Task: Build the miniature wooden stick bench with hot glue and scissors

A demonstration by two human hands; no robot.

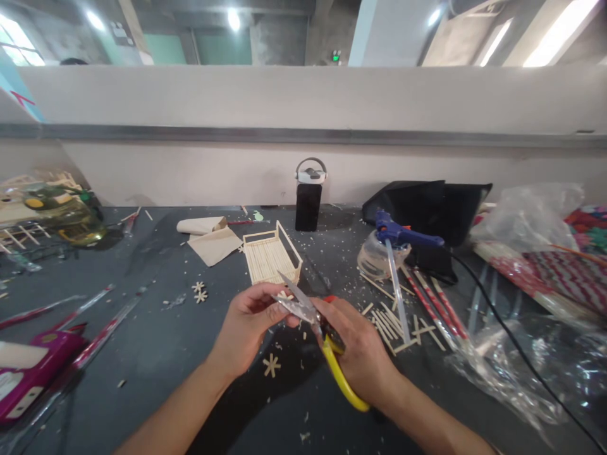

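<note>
My right hand (359,351) grips yellow-handled scissors (337,373), whose metal blades (296,297) stand apart and point up-left. My left hand (246,322) pinches a small wooden stick piece right at the blades; the piece is mostly hidden by my fingers. Just behind my hands sits a small tray-like frame (271,254) built of wooden sticks. A star-shaped stick piece (271,364) lies on the dark table below my left hand.
A blue glue gun (403,235) rests on a clear jar (377,258), its black cord running right. Loose sticks (386,319), red-striped sticks (429,297), plastic bags (521,354), a black bottle (309,196), folded paper (211,239), two small stars (200,292), a magenta box (28,373).
</note>
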